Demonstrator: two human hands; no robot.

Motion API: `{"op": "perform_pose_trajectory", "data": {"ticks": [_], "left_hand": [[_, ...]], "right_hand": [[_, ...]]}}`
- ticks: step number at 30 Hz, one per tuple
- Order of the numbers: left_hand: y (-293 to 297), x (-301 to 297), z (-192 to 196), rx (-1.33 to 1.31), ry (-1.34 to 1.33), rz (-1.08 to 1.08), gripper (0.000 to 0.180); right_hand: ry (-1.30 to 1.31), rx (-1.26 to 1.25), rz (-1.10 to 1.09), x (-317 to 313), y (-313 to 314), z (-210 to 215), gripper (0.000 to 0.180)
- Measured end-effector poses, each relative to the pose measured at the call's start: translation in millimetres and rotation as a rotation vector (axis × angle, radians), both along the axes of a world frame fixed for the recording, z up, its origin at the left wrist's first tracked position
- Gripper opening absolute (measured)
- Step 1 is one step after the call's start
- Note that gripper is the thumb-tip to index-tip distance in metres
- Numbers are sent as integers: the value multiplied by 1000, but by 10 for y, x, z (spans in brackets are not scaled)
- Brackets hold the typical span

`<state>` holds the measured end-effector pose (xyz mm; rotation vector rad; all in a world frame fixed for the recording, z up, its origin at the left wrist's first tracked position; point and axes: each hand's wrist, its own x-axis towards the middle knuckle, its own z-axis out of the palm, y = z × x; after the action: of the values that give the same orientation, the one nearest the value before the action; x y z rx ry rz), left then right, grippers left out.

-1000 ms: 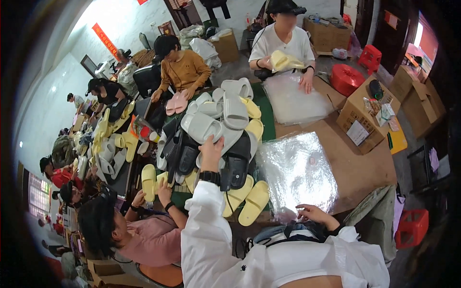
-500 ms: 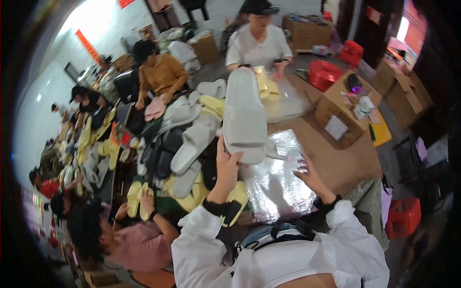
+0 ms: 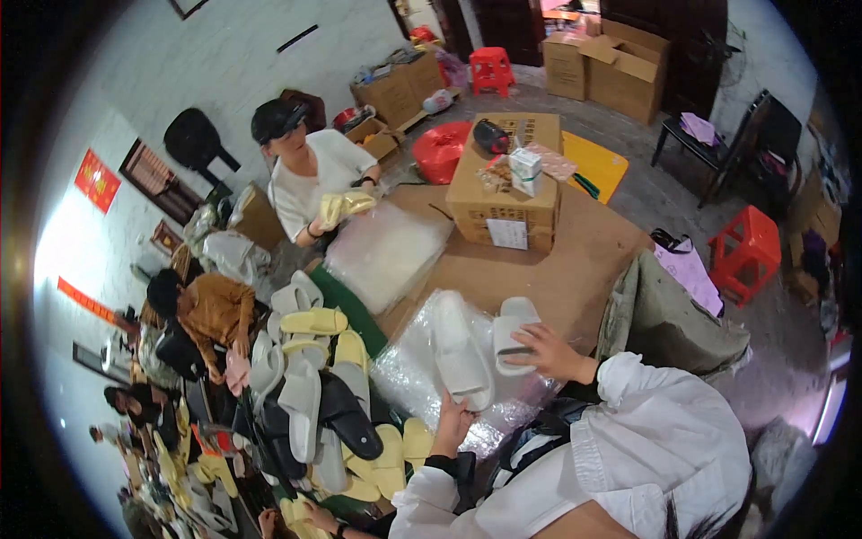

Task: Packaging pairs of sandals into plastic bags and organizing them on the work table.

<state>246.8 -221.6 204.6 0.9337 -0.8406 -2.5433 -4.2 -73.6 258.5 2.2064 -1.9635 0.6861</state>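
Two pale grey slippers lie on a stack of clear plastic bags point(image 3: 422, 373) in front of me. My left hand point(image 3: 455, 420) grips the near end of the left slipper point(image 3: 458, 352), which points away from me. My right hand point(image 3: 549, 352) rests on the right slipper point(image 3: 510, 334), fingers over its strap. Both my sleeves are white.
A heap of grey, black and yellow slippers point(image 3: 314, 395) lies to my left. Across the brown table point(image 3: 548, 269) a person in white point(image 3: 310, 175) holds yellow slippers point(image 3: 346, 207) by another bag stack point(image 3: 386, 251). A cardboard box point(image 3: 507, 184), red stools point(image 3: 745, 251) and more people point(image 3: 211, 310) surround it.
I lifted the pale slippers from the heap, raised them, then brought them down onto the plastic bags. My head turned right, so the table and boxes now fill the view.
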Motion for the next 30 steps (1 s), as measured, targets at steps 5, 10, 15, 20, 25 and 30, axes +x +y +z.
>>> {"op": "perform_pose_trajectory", "data": {"ticks": [5,10,15,20,25,30], "left_hand": [[-13,295,-1004,-349,-651,-121,65],[198,311,-1291,-671,-601,49,56],[378,53,-1022,-955,-882,-105,33],[187,319,-1309,-1457,-881,-476,25],[384,126,-825,-1587,-785,-1103,45],[499,303,-957,-1544,-951,-1153,48]], "right_hand": [[-22,280,274,291,94,-452,65],[-104,137,-239,297,-37,-715,63],[-737,626,-144,190,-183,-1171,80],[-703,718,21,239,-507,-770,83],[-612,844,-113,73,-564,-1208,84],[-618,947,164,2,-828,-1336,59]]}}
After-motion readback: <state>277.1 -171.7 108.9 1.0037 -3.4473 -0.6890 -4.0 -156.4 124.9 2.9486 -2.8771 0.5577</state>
